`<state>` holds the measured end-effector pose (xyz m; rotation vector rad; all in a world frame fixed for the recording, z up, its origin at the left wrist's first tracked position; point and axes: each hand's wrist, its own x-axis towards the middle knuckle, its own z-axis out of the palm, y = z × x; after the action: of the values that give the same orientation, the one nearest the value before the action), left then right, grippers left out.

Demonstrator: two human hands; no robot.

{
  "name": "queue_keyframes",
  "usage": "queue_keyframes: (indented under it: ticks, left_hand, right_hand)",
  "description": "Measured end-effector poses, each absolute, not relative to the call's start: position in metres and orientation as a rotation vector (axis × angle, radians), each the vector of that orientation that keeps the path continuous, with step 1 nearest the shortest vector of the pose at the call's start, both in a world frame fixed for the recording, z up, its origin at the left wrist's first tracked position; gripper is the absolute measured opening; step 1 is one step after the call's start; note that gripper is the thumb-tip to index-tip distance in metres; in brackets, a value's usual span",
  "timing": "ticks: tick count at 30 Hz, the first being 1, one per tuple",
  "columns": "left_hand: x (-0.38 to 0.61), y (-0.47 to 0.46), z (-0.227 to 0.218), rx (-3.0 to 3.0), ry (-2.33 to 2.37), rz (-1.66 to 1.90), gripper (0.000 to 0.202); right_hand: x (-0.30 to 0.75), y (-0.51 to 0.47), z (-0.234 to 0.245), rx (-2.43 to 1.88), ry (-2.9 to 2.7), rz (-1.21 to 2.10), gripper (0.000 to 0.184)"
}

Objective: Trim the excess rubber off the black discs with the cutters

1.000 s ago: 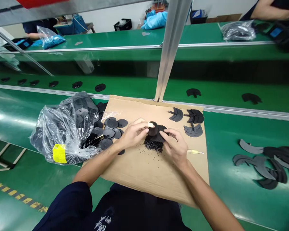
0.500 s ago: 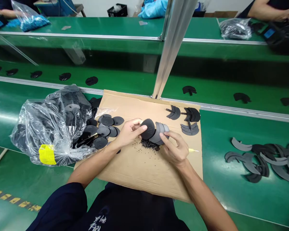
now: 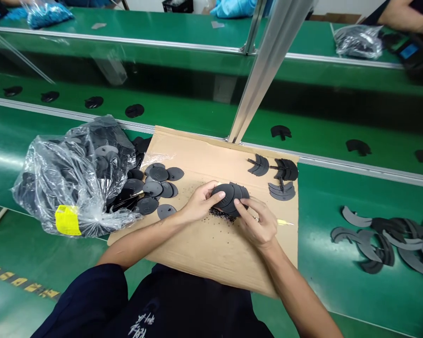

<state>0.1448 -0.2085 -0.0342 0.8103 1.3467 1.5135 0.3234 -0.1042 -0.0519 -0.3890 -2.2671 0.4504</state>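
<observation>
Both hands hold a fanned stack of black rubber discs (image 3: 230, 196) just above a sheet of brown cardboard (image 3: 204, 239). My left hand (image 3: 199, 204) grips the stack's left side with curled fingers. My right hand (image 3: 256, 223) pinches its right side, index finger lying on top. Beneath the stack is a small heap of black crumbs (image 3: 221, 214). Loose discs (image 3: 158, 185) lie on the cardboard to the left, spilling from a clear plastic bag (image 3: 75, 176) with a yellow label.
Trimmed black pieces (image 3: 280, 176) sit at the cardboard's far right corner. A pile of curved grey and black offcuts (image 3: 387, 237) lies on the green bench to the right. A slanted metal post (image 3: 264, 70) rises behind. Black parts (image 3: 281, 132) ride the conveyor beyond. Another person's arm (image 3: 405, 16) is at top right.
The discs, fanned and tilted up half a second ago, are now pressed closer together and lowered toward the cardboard. My view has shifted slightly.
</observation>
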Motion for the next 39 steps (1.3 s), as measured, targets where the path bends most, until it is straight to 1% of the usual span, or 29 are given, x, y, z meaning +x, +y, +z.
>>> queue_keyframes:
  ticks: [4,5,9,11,15,24,29,35,39]
  left_hand:
    - [0.140,-0.209,-0.034,0.890,1.390,1.555,0.053]
    - [0.140,-0.210,-0.034,0.924,1.401,1.557,0.052]
    - [0.145,-0.213,-0.035,1.067,1.464,1.514,0.045]
    - [0.147,-0.214,-0.036,1.158,1.571,1.513,0.042]
    - [0.146,-0.214,-0.038,1.273,1.728,1.571,0.039]
    - [0.148,-0.214,-0.035,1.189,1.648,1.589,0.035]
    - [0.146,-0.215,-0.035,1.266,1.802,1.504,0.034]
    - [0.149,-0.217,-0.041,1.245,1.692,1.498,0.032]
    - [0.151,-0.218,-0.041,1.374,1.717,1.544,0.028]
  right_hand:
    - [0.316,-0.112,-0.043,-0.462,-2.050,0.631,0.034]
    - [0.313,-0.114,-0.040,-0.520,-1.985,0.745,0.034]
    - [0.306,-0.113,-0.030,-0.697,-1.866,1.430,0.031]
    - [0.304,-0.113,-0.029,-0.725,-1.843,1.579,0.028]
    - [0.304,-0.115,-0.030,-0.750,-1.801,1.616,0.032]
    - [0.305,-0.118,-0.030,-0.762,-1.796,1.697,0.039]
    - [0.305,-0.118,-0.031,-0.742,-1.811,1.689,0.038]
    - [0.305,-0.118,-0.034,-0.701,-1.879,1.596,0.035]
    - [0.306,-0.118,-0.035,-0.651,-1.960,1.482,0.031]
